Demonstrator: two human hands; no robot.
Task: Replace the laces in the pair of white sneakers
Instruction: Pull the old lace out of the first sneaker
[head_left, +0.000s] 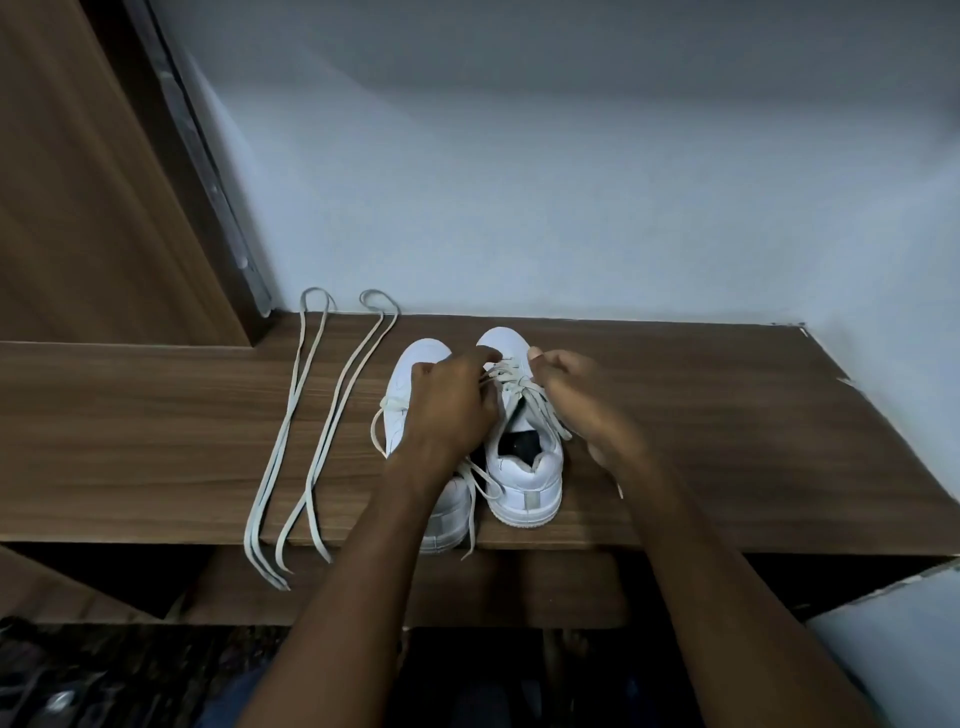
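Two white sneakers stand side by side on a wooden shelf (701, 415), toes toward the wall. My left hand (452, 400) lies over the left sneaker (410, 374) and its fingers reach across and pinch the lace (511, 387) of the right sneaker (524, 473). My right hand (576, 395) is at the right side of that sneaker, fingers curled on its lace near the toe end. Loosened lace ends (470, 499) hang between the shoes over the shelf's front edge. Two spare laces (291, 431), each folded double, lie to the left.
The shelf meets a pale wall (571, 182) at the back and a wooden panel (78, 182) at the left. The spare laces' ends hang over the front edge. Below is a lower wooden board (363, 587) and a dark floor.
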